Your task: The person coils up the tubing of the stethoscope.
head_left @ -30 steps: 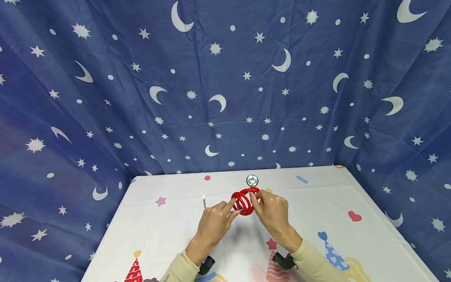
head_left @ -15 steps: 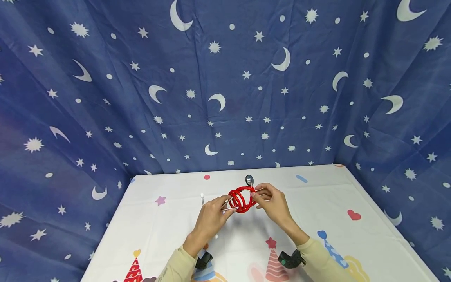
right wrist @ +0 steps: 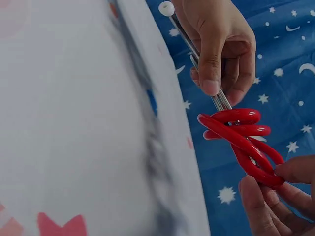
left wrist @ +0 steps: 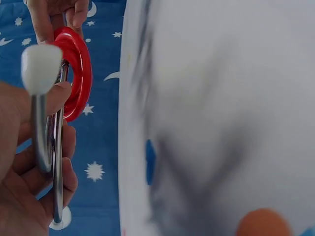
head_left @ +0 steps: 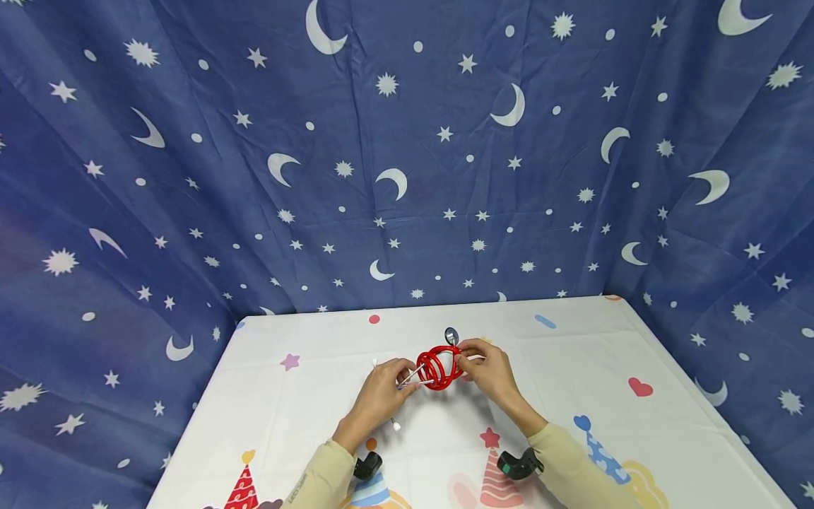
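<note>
A stethoscope is held up over the table by both hands, its red tubing wound into several loops. My left hand grips the metal ear tubes on the left. One white ear tip is close to the camera in the left wrist view; another ear tip pokes out below the hand. My right hand pinches the far end of the coil between thumb and fingers. The round chest piece stands above those fingers, on its stem.
A white tablecloth with printed party hats, stars and hearts covers the table. A blue curtain with moons and stars hangs behind it and along both sides. Each wrist bears a black camera mount.
The chest piece has turned more edge-on. My right fingers have shifted along the tubing, and the left hand has tilted the ear tubes, bringing the lower ear tip into sight.
</note>
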### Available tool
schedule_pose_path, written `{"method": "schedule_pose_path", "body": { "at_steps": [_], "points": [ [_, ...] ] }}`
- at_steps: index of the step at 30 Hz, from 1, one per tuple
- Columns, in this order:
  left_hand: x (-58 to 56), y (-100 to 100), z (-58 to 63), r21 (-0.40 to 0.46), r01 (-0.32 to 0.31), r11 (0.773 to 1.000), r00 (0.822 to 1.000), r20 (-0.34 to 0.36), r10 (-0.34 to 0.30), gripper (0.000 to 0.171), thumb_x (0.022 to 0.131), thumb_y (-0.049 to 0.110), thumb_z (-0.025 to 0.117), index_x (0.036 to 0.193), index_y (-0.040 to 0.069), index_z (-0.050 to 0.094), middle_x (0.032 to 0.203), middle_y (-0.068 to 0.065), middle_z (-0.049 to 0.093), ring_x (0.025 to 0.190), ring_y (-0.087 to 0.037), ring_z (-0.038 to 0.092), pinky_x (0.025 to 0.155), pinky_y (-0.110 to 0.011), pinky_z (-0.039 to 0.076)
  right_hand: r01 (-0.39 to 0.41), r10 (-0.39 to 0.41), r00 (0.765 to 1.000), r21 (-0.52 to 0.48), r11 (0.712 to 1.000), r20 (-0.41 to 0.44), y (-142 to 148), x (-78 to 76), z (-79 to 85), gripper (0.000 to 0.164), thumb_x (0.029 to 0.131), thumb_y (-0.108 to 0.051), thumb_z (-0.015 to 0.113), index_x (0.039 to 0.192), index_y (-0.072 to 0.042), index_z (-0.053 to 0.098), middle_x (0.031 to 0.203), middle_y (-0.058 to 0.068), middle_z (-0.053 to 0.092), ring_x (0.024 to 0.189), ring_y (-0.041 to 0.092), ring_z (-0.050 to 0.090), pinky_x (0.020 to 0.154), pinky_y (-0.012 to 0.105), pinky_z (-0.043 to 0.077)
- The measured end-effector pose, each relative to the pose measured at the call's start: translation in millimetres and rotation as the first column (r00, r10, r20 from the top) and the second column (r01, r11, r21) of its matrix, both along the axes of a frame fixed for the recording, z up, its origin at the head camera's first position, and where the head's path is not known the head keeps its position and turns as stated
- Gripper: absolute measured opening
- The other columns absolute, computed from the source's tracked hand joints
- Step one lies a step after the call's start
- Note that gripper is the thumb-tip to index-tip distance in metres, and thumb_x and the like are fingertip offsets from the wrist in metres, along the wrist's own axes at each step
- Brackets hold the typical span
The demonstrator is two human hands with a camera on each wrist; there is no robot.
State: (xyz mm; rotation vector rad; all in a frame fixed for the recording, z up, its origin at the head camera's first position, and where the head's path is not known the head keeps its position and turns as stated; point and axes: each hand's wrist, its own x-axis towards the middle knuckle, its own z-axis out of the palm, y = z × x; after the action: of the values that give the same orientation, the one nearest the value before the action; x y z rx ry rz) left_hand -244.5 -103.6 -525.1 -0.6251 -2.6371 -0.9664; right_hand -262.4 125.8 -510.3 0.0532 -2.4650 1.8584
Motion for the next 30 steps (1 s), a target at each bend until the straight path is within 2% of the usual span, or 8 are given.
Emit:
{"method": "schedule_pose_path", "body": {
  "at_steps": [11,16,23,30],
  "points": [
    [-6.0,-3.1,-19.2,-0.012,0.016,1.000,0.987,0.163,-0.014,0.022,0.083,0.017,0.079,0.101,0.010,0.069,0.076,0.002,0.062,0.070,-0.013,0.055,0.065,-0.022,0.040,-0.007,0.002,0.997,0.078,0.997,0.074,-2.3,-7.1,-20.5,0.023,0.082,-0.001,0.070,0.105,-0.005,0.070,0.089,0.008,0.069,0.065,0.020,0.070,0.059,0.037,0.059],
    [-6.5,-4.1,-24.5,-0.024,0.021,0.999,0.978,0.208,-0.015,0.021,0.084,0.013,0.077,0.102,0.009,0.069,0.079,0.002,0.063,0.072,-0.011,0.054,0.067,-0.023,0.042,-0.025,0.012,0.995,0.137,0.990,0.098,-1.9,-8.1,-27.6,0.024,0.082,0.000,0.068,0.105,-0.006,0.070,0.086,0.004,0.069,0.063,0.017,0.068,0.056,0.030,0.058],
    [-8.2,-4.2,-25.7,0.001,-0.002,1.000,0.984,0.177,0.001,0.022,0.083,0.013,0.077,0.103,0.008,0.069,0.086,-0.001,0.069,0.077,-0.011,0.059,0.073,-0.027,0.047,-0.040,0.025,0.994,0.140,0.989,0.108,1.2,-8.6,-27.3,0.024,0.084,-0.003,0.067,0.108,-0.005,0.068,0.090,0.007,0.071,0.072,0.022,0.072,0.057,0.031,0.058],
    [-10.7,-6.1,-20.6,0.093,-0.017,0.996,0.984,0.177,0.001,0.024,0.087,0.014,0.074,0.108,0.004,0.068,0.096,-0.007,0.071,0.086,-0.018,0.067,0.079,-0.032,0.054,-0.045,0.031,0.994,0.138,0.989,0.106,5.8,-10.8,-28.2,0.027,0.084,-0.002,0.064,0.111,-0.003,0.067,0.092,0.009,0.071,0.078,0.025,0.073,0.059,0.033,0.059]
  ]
}}
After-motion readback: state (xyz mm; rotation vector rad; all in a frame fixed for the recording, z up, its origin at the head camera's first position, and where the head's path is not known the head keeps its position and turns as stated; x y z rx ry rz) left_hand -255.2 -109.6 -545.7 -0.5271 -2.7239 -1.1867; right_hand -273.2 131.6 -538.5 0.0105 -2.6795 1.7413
